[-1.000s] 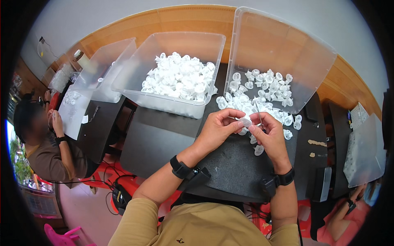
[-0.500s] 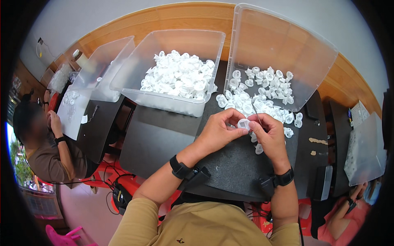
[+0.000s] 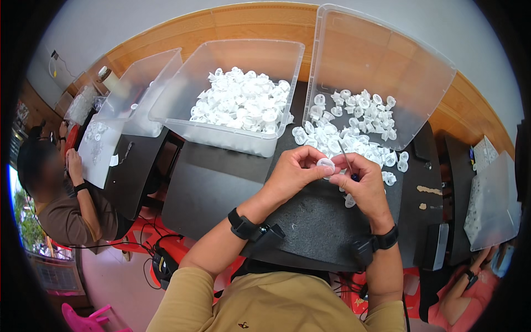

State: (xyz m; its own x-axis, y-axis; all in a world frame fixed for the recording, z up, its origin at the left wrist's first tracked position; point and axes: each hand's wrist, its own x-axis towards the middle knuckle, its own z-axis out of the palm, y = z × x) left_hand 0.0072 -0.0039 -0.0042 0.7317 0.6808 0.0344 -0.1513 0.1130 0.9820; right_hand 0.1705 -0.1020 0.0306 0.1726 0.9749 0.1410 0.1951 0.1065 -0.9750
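Observation:
Pinched between the thumb and fingers of my left hand (image 3: 296, 172) is a small round white translucent plastic part (image 3: 326, 162). My right hand (image 3: 366, 187) is closed around a thin-shafted tool (image 3: 345, 154) with a dark blue handle, perhaps a small screwdriver; its metal shaft points up and away. The right fingertips are right beside the white part, and whether they touch it I cannot tell. Just beyond both hands lies a loose pile of similar white parts (image 3: 332, 135), spreading into a see-through bin tipped on its side.
A see-through bin (image 3: 221, 131) heaped with white parts stands left of the pile. The tipped bin (image 3: 381, 50) rises at the back right. All rest on a dark table (image 3: 204, 191). One co-worker (image 3: 66, 205) sits at the left, another (image 3: 464, 293) at the lower right.
My right hand has turned, so the tool's dark handle now shows and its shaft stands out past the fingers. The white part has tilted in my left fingers.

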